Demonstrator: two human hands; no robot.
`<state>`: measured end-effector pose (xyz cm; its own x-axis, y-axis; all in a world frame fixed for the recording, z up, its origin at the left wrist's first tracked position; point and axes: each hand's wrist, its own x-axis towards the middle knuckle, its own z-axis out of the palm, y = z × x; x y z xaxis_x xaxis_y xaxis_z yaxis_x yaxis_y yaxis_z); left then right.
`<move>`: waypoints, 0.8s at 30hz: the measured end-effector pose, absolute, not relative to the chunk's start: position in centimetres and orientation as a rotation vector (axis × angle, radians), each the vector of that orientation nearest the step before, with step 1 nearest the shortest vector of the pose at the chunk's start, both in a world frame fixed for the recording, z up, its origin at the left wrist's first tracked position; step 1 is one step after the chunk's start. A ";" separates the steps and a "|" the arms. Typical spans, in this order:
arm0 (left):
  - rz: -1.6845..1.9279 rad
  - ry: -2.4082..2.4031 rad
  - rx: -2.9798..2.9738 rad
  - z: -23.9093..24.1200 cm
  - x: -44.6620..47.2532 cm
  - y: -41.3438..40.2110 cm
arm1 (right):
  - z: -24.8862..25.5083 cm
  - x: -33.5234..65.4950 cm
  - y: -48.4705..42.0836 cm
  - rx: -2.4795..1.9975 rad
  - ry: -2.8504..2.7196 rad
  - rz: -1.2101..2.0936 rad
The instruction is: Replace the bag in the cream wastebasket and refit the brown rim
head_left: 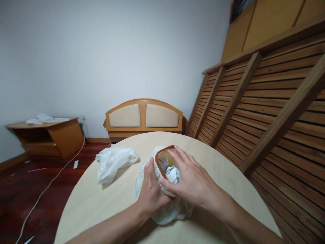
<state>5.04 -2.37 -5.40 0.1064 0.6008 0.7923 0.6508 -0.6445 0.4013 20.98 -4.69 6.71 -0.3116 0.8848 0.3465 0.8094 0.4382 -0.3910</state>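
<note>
A small bin [164, 151] with a brown rim is tilted on its side above the round table, its mouth turned towards the right. Crumpled white paper [173, 174] shows inside it. Thin white plastic bag [175, 211] material bunches around the bin's outside and spreads beneath it. My left hand [151, 188] presses around the bin's left and near side, with its fingers partly hidden. Across the mouth, my right hand [194, 176] grips the rim, thumb on the near edge and fingers over the far edge. Another white plastic bag [115, 162] lies crumpled to the left.
The round pale table [83, 206] fills the foreground. A wooden slatted frame [274, 112] leans along the right side. Behind the table stands a padded headboard [143, 115]. At left are a low cabinet [61, 135] with papers and a white cable [48, 189] across the floor.
</note>
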 end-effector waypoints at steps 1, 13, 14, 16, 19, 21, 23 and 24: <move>-1.608 -1.302 -2.301 -5.4 5.0 -2.3 | 6.6 21.0 -4.7 -1.421 -2.178 0.199; -1.548 -1.215 -2.329 -5.2 5.0 -2.5 | 7.0 21.1 -4.2 -1.402 -2.216 0.169; -1.551 -1.197 -2.337 -5.1 5.0 -2.5 | 7.1 21.2 -4.2 -1.403 -2.222 0.166; -1.560 -1.181 -2.348 -5.0 5.0 -2.5 | 7.2 21.4 -4.3 -1.416 -2.237 0.175; -1.580 -1.218 -2.325 -5.1 5.2 -2.4 | 7.4 21.5 -4.6 -1.447 -2.256 0.194; -1.586 -1.248 -2.311 -5.2 5.3 -2.4 | 7.5 21.4 -4.7 -1.477 -2.256 0.187; -1.571 -1.272 -2.305 -5.3 5.3 -2.4 | 7.4 21.3 -4.7 -1.498 -2.251 0.176; -1.557 -1.289 -2.301 -5.4 5.3 -2.3 | 7.4 21.2 -4.6 -1.500 -2.250 0.172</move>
